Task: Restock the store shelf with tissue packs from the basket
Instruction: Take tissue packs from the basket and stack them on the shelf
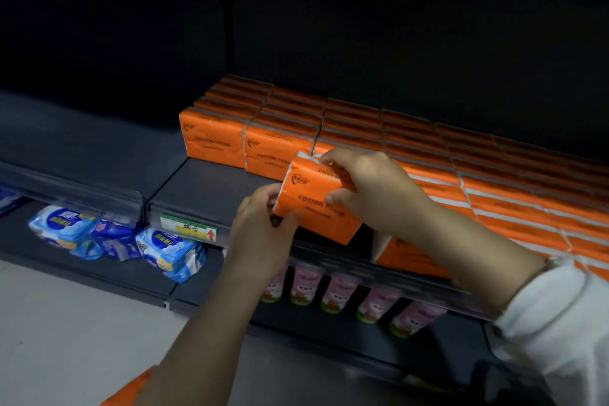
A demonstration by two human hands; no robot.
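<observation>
The person holds one orange tissue pack [316,204] in both hands above the near edge of the shelf [211,188]. It sits just in front of the stocked rows [362,122] of the same packs, which fill the shelf from the middle to the right and run back to the far wall.

The left hand [263,217] pinches the pack's lower left corner, with the thumb on the printed face and the fingers curled behind. The right hand [372,191] wraps over the top right end, fingers hooked on the far edge and thumb pressed on the front. The pack is tilted and lifted off the shelf. Whether its lower right corner touches the front pack [405,257] lying beneath the right wrist cannot be told.

The pack looks light and soft: a block of paper in thin, glossy film that creases where it is gripped. It will probably give under the thumbs rather than resist, and the film is likely slippery, so a loose one-corner pinch could let it swing or slide. Holding the two short ends, or clasping the broad faces, seems safest. A hard squeeze would only dent it, since nothing in it can break.

A bare strip of shelf at the near left, ahead of the two leftmost columns and behind the price label [189,227], looks like the place for it.
</observation>
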